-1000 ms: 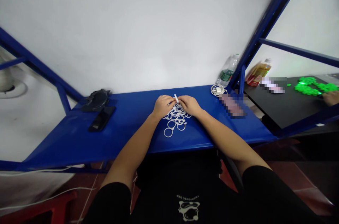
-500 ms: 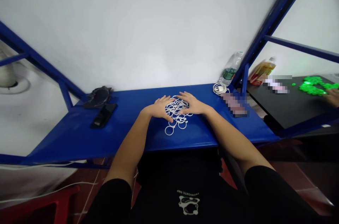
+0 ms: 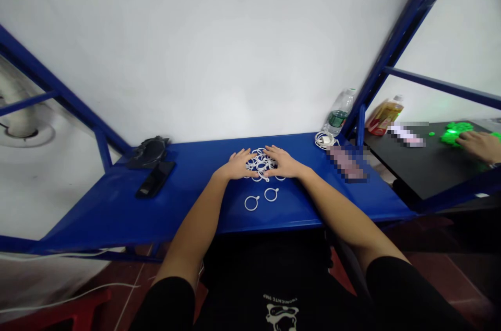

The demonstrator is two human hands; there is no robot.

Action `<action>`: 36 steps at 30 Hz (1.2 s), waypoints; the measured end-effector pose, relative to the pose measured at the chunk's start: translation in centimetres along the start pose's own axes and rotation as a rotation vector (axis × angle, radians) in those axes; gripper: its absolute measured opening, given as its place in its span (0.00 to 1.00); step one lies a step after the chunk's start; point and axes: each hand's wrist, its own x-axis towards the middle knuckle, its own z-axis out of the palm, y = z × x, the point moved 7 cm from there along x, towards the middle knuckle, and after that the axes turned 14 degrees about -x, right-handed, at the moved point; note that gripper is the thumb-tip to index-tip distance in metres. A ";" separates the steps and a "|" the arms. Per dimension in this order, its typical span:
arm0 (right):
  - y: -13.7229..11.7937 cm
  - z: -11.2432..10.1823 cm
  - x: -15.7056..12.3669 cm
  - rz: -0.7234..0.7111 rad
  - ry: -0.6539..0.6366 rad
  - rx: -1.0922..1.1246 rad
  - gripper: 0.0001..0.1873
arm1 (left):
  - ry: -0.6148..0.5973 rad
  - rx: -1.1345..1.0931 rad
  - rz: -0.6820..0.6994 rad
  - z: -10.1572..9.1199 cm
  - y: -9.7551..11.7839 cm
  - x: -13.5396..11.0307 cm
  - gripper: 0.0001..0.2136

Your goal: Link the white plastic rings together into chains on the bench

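While the left hand (image 3: 237, 166) and right hand (image 3: 285, 164), fingers spread apart, flank a pile of white rings (image 3: 260, 166) on the blue counter (image 3: 191, 185), two loose rings (image 3: 257, 198) lie on its near side

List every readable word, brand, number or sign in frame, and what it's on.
None reads with certainty.
Black T-shirt: pale line of lettering above a graphic, too small and blurred to quote.
Clear bottle, green label: print too small.
Red-and-yellow-labelled bottle: print too small.
Pixelated patches on the blue table and black table: masked, unreadable.
White rings: no markings visible.
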 end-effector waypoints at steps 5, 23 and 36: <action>-0.4 0.3 -1.1 -0.101 -0.138 0.065 0.71 | -0.195 0.014 0.058 0.0 -0.4 -1.2 0.62; 0.6 0.4 0.2 -0.113 0.082 0.044 0.34 | 0.242 0.008 0.081 0.3 -0.2 1.2 0.25; 3.0 2.3 1.6 -0.045 0.040 -0.060 0.49 | 0.271 -0.065 0.093 1.2 -0.9 2.0 0.31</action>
